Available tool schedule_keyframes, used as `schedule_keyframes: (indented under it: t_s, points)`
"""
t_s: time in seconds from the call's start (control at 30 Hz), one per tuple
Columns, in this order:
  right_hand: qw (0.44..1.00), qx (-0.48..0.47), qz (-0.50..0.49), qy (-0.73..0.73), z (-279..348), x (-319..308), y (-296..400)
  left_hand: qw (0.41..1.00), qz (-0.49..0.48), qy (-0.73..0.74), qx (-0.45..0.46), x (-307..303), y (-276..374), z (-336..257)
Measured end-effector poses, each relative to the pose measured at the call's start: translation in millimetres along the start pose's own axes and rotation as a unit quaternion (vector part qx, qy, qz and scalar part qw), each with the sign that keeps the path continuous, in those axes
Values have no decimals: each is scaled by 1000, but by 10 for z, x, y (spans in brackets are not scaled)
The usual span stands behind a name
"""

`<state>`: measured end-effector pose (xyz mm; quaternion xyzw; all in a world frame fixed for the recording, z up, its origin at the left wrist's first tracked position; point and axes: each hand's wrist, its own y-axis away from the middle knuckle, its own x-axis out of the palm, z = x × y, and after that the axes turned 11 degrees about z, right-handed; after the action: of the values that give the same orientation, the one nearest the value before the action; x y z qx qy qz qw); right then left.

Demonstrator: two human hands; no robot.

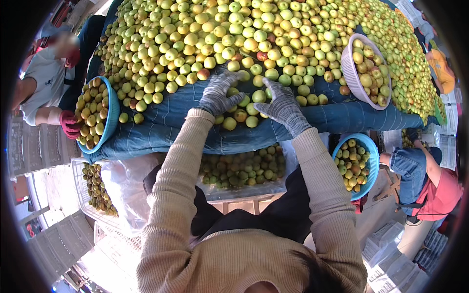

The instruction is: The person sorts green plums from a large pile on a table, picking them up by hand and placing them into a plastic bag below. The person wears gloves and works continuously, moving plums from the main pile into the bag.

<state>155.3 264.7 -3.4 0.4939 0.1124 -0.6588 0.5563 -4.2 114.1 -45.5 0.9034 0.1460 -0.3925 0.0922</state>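
A heap of small round yellow-green fruits (205,40), likely jujubes, some blushed red, covers a table draped in dark blue cloth (154,126). My left hand (220,91), in a grey knitted glove, reaches over the near edge of the heap with thumb and fingers spread, touching fruits. Opposite it is my right hand (284,104), gloved alike, its thumb and fingers apart beside the fruits. Between both hands lies a loose cluster of fruits (240,115). Some fingertips of my left hand are hidden among the fruits.
Fruit-filled baskets stand around: a blue one (111,106) left, a pink one (361,97) on the cloth's right, another blue one (373,161) lower right. Below the table edge is a plastic-lined crate of fruit (242,168). A person's red-gloved hand (69,124) touches the left basket.
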Motion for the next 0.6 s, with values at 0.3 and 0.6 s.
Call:
schedule_keyframes:
  t_s: [0.3, 0.6]
  points:
    - [977, -96, 125, 144, 341, 371, 305, 998, 39, -43, -12, 262, 725, -226]
    - [917, -265, 29, 296, 83, 705, 685, 1000, -25, -4, -5, 647, 1378, -499]
